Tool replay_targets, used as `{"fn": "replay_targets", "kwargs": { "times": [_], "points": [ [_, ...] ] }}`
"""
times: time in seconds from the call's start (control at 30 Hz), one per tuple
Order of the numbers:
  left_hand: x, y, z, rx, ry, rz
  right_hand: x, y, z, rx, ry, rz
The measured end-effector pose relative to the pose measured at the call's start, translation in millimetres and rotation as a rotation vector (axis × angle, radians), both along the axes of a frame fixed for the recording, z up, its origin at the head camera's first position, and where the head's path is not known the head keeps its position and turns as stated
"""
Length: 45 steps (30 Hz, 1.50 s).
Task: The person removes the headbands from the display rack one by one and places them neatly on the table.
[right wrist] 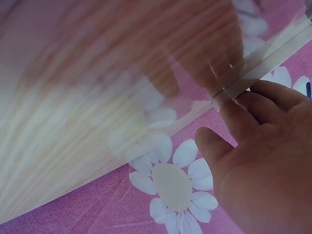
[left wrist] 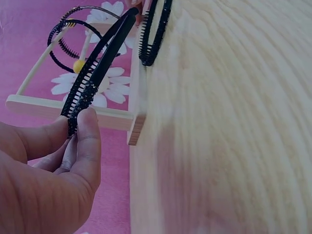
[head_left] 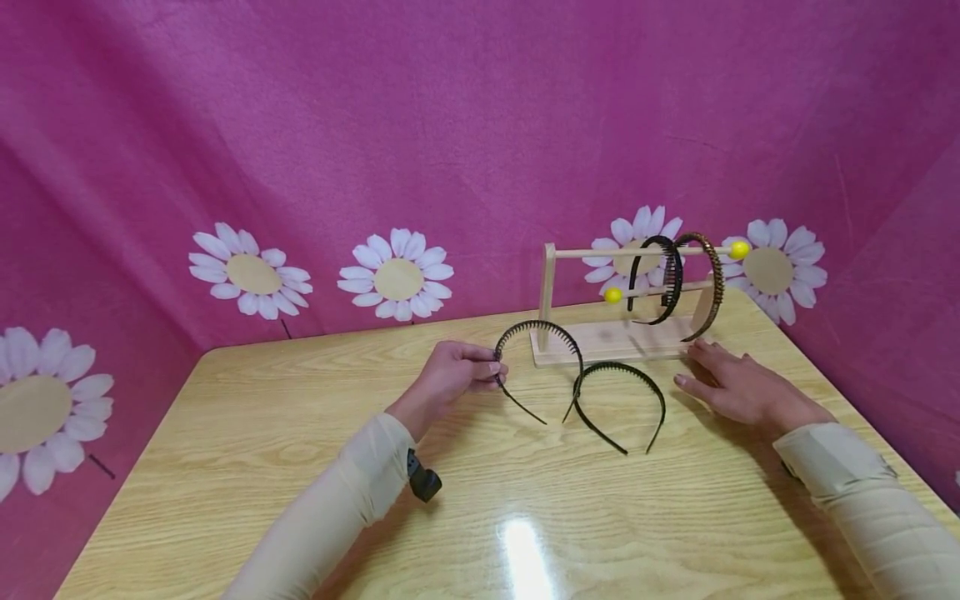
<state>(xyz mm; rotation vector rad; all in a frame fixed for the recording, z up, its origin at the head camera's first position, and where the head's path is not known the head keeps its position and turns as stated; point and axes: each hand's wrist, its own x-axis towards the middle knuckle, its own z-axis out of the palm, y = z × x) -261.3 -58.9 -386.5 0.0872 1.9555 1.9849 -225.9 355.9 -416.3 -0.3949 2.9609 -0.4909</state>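
My left hand [head_left: 459,371] pinches a black toothed headband [head_left: 538,323] by one side, between thumb and fingers. In the left wrist view, dark sparkly beads cover part of that headband [left wrist: 84,95]. A second black headband [head_left: 618,367] lies on the table just right of it, overlapping it in the head view. My right hand [head_left: 738,387] has its fingers extended at the front right corner of a wooden rack [head_left: 547,292], with fingertips right at the base. On the rack's rods hang a black headband [head_left: 677,283] and a brown-gold beaded headband [head_left: 717,283].
The rack has two rods tipped with yellow balls [head_left: 612,295] and stands near the back right of the wood-grain table [head_left: 300,442]. Behind it hangs a pink cloth [head_left: 465,150] printed with white flowers [head_left: 397,277].
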Motion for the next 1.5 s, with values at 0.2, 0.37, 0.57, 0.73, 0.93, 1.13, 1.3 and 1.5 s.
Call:
{"fn": "replay_targets", "kwargs": {
  "times": [0.2, 0.37, 0.57, 0.73, 0.93, 1.13, 1.3, 1.5],
  "points": [
    [0.6, -2, -5.9, -0.016, -0.008, 0.003, -0.9, 0, -0.7, 0.004, -0.002, 0.002],
    [1.3, -2, -10.3, -0.018, -0.020, -0.007, -0.4, 2, -0.8, 0.006, 0.005, 0.002],
    [2.6, -4, -15.2, -0.029, -0.068, -0.018, 0.9, 2, -1.2, 0.001, -0.002, 0.002],
    [3.7, -5, -16.4, -0.036, -0.081, -0.026, 2.2, 2, -2.2, -0.002, -0.001, 0.002],
    [2.8, -7, -19.5, -0.048, -0.096, -0.015, 3.1, 1, -1.0, -0.009, 0.016, 0.012],
    [2.6, -8, -24.7, -0.052, -0.107, -0.016, 2.5, 0, -2.0, -0.011, 0.011, 0.011],
    [3.4, -8, -25.9, -0.059, -0.105, -0.020, 1.9, 0, -2.0, -0.021, 0.009, 0.007],
    [3.3, -8, -27.4, -0.062, -0.105, -0.030, 1.2, 0, -1.3, -0.026, 0.009, 0.002]
  ]
}}
